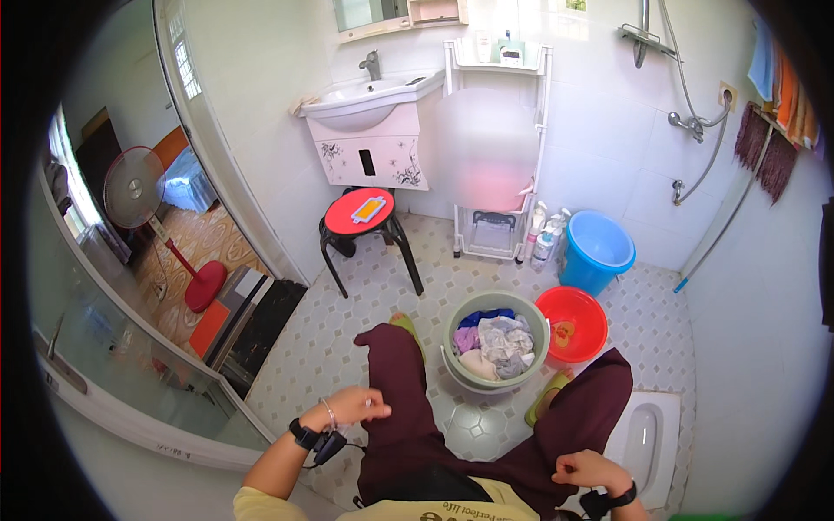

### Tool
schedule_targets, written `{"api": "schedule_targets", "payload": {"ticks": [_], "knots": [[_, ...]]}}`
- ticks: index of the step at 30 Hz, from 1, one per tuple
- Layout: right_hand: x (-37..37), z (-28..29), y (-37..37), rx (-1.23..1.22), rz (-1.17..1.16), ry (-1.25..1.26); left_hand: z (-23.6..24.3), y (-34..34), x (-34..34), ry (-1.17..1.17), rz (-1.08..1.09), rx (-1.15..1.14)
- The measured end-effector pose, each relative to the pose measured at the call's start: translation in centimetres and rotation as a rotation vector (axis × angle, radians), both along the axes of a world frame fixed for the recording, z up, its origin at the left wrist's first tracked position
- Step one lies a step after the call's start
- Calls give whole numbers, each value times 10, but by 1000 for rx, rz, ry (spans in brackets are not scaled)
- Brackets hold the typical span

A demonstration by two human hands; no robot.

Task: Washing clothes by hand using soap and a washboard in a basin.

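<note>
**Head view: seated person in a tiled bathroom, laundry basin between the feet**

Left hand (352, 405): loosely curled, resting against the left thigh of the maroon trousers (395, 391); what the fingers pinch, if anything, cannot be told. Bracelet and dark wrist strap on that wrist.

Right hand (589, 470): closed into a loose fist beside the right thigh, nothing visibly held; dark strap on the wrist.

Grey-green basin (452, 326): on the floor between the knees, well ahead of both hands, filled with mixed clothes in blue, white, purple and beige.

Red basin (580, 317): touching the grey-green basin on its right side, a small yellow item inside.

Blue bucket (599, 252): behind the red basin, near the wall.

Detergent bottles (543, 234): standing just left of the blue bucket, at the foot of a white rack (456, 156).

Stool with red seat (360, 211): left of the rack, below the washbasin cabinet (369, 130); a flat yellow object lies on the seat.

Squat toilet pan (647, 438): floor, lower right, just beside the right knee.

Standing fan (135, 187): beyond the glass door, left.
</note>
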State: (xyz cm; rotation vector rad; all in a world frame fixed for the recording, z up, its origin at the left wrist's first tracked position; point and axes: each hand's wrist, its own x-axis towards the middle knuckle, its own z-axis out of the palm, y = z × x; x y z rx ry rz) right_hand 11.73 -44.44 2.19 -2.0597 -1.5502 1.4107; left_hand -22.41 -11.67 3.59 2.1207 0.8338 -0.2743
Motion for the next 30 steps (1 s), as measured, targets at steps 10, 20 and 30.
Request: {"api": "schedule_targets", "payload": {"ticks": [10,20,30], "knots": [[-17,-43,-27,132,-274,-136,-14,-49,29,-147,-129,-90],[-18,-54,-22,185,-257,-187,-10,-56,20,-155,-19,-84],[-13,-20,-5,-44,-111,38,35,-16,32,-476,204,-32]]}}
